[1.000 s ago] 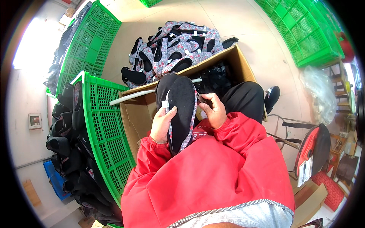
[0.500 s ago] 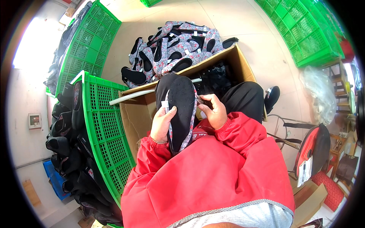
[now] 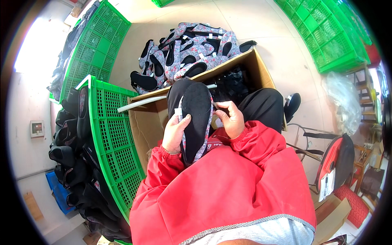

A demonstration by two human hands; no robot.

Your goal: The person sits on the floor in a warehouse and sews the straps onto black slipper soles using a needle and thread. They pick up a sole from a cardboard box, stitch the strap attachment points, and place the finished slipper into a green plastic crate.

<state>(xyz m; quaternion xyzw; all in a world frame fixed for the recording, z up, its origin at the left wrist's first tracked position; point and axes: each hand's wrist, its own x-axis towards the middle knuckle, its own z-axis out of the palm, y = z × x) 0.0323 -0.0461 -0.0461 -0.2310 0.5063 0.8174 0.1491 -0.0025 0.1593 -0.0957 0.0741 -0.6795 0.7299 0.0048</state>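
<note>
Hands (image 3: 173, 134) flank slipper (image 3: 195, 114), thumbs (image 3: 185, 120) inward.

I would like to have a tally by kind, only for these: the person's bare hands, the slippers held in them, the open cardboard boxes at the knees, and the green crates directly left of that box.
Hands: 2 (left hand, right hand)
Held slipper: 1
Open cardboard box: 1
Green crate: 1
Total: 5
</note>
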